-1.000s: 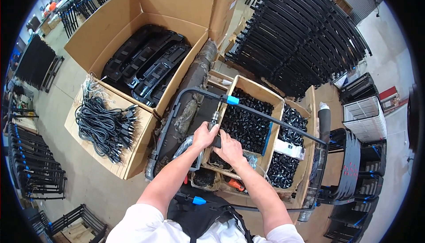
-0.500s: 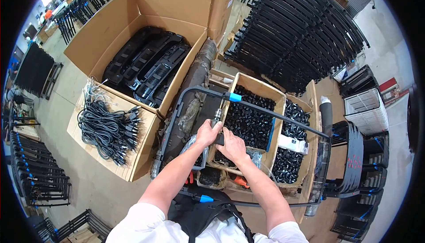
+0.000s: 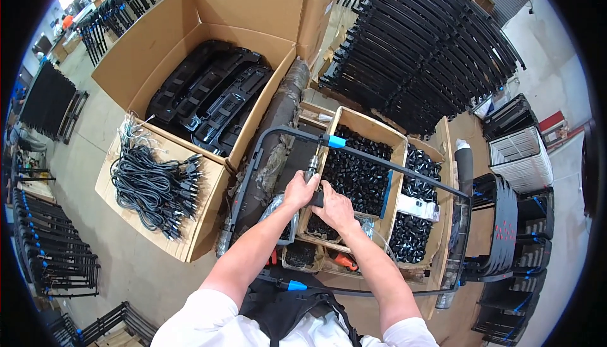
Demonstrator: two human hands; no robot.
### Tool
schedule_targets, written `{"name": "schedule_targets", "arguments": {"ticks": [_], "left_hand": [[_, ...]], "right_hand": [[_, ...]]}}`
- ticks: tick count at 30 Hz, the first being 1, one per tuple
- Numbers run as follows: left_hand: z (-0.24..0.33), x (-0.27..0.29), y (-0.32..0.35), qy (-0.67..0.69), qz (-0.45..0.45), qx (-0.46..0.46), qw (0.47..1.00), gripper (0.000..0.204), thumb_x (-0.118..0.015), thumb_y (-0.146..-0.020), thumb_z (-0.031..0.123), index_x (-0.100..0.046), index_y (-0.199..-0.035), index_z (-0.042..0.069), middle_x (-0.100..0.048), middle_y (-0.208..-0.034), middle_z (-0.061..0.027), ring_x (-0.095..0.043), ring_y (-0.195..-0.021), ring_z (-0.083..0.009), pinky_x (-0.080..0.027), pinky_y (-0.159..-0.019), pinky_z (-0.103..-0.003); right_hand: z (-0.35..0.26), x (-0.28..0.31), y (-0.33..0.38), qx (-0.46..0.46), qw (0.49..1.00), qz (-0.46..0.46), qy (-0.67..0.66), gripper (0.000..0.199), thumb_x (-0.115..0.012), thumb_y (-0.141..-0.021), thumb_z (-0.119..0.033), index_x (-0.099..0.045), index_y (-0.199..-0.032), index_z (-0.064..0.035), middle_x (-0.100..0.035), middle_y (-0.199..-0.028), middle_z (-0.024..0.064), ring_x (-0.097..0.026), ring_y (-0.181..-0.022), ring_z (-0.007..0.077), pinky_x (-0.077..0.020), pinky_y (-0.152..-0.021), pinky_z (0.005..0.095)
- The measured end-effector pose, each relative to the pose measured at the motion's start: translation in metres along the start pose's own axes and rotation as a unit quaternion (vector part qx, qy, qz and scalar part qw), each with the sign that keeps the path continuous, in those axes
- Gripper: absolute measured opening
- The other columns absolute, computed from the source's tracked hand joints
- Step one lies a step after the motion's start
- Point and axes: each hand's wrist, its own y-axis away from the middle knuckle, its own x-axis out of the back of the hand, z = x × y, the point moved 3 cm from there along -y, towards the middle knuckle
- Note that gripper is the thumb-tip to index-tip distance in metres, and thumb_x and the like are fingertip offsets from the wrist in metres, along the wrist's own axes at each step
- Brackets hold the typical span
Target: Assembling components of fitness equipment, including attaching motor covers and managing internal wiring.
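Note:
My left hand (image 3: pixel 300 189) and my right hand (image 3: pixel 335 209) are both closed around a hand tool (image 3: pixel 312 168) with a black grip and a metal shaft. The shaft points up at a blue sleeve (image 3: pixel 333 141) on a black tubular frame (image 3: pixel 404 171) that lies across my lap and the boxes. The left hand holds the tool higher up, near the shaft. The right hand wraps the grip just below it. A second blue sleeve (image 3: pixel 296 285) sits on the frame's near bar by my torso.
Under the frame stand cardboard boxes of small black parts (image 3: pixel 361 173). A large carton of black moulded panels (image 3: pixel 212 97) and a flat box of black cables (image 3: pixel 150 185) lie to the left. Stacked black frames (image 3: pixel 423 49) fill the upper right; black chairs (image 3: pixel 506 233) stand to the right.
Both hands stay gripped on the tool at the blue sleeve. Only the view has shifted slightly.

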Motion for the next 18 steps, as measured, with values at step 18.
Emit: {"name": "schedule_targets", "arguments": {"ticks": [18], "left_hand": [[0.027,0.004,-0.009,-0.136,-0.047,0.026,0.989,0.069,-0.056,-0.101,0.058,-0.052,-0.13,-0.004,-0.07,-0.118,-0.0341,-0.067,-0.114,-0.0498,-0.052,-0.098,-0.055]], "right_hand": [[0.007,0.009,-0.012,-0.039,0.997,-0.047,-0.054,0.098,-0.083,-0.082,-0.047,-0.033,-0.155,-0.0038,-0.067,-0.129,0.0275,-0.07,-0.111,0.0438,-0.0566,-0.095,0.0499]]}}
